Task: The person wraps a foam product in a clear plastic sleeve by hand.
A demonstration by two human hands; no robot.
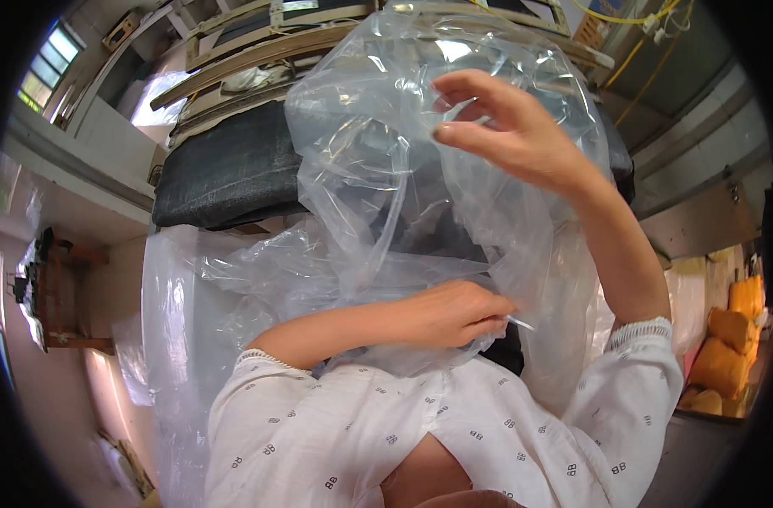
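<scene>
A large sheet of clear plastic film (pixel 352 178), crumpled and shiny, spreads in front of my body and rises in a loose heap toward the far side. Low over its near part, my left hand (pixel 462 313) is closed. From its fingers pokes a thin, pale strip (pixel 519 322) whose kind I cannot make out. Farther off, my right hand (pixel 509 127) is raised over the heaped film, its fingers curved and apart with nothing seen between them. Whether its fingertips touch the film is hard to tell.
Beneath the film lies a black padded surface (pixel 225 169). Wooden slats and frames (pixel 234 63) stand beyond it. Yellow cables (pixel 632 72) hang at the far right, and orange-yellow bundles (pixel 725 347) are piled at the right. A brown wooden stand (pixel 69 292) is on the left.
</scene>
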